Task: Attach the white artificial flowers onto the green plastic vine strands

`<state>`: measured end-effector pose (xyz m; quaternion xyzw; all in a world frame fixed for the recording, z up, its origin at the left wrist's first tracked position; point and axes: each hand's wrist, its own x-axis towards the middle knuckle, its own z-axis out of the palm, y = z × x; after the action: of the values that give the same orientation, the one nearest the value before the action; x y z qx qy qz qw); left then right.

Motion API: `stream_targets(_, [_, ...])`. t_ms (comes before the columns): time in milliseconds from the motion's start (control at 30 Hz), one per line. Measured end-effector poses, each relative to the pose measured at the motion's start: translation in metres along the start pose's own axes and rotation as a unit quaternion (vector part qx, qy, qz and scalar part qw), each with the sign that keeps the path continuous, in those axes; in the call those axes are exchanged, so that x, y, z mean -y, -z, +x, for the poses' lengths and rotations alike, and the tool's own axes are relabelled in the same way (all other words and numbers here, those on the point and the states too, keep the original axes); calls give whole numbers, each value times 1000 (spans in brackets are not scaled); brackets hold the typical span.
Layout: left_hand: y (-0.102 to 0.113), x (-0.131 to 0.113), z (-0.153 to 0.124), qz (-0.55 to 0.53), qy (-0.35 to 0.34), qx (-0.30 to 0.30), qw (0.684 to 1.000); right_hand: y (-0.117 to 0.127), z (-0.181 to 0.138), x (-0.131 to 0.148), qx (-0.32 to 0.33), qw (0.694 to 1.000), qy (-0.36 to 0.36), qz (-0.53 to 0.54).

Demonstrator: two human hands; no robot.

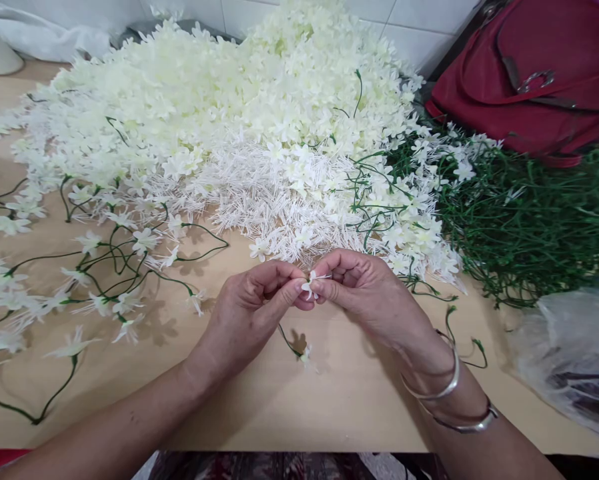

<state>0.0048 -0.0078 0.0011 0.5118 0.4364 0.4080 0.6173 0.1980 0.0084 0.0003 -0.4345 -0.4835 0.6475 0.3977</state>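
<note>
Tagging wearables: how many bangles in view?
2. Both on the right wrist: one bangle nearer the right hand, the other further up. The left hand has a bare wrist; both pinch a flower.

L hand (249, 310) & R hand (367, 290) pinch 1 small white flower (310, 285) over wood table (339, 407).

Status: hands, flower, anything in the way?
Left hand and right hand both pinching one small white flower, fingertips meeting. Green stem hangs below it. Flower pile close behind the hands.
</note>
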Motion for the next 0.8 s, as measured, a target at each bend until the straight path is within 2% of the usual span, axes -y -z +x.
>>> stream_targets(267, [-1, -1, 2, -18, -2, -9, 1000, 7, -3, 11, 23, 999, 22, -12])
stream_targets(400, [1, -4, 2, -18, -18, -25, 999, 11, -6, 16, 1, 998, 45, -48])
stream_targets(633, [1, 0, 0, 17, -18, -13, 1000, 3, -5, 11, -50, 992, 65, -94])
stream_targets(800, [1, 3, 0, 45, -18, -17, 999, 2, -5, 9, -48, 991, 61, -110])
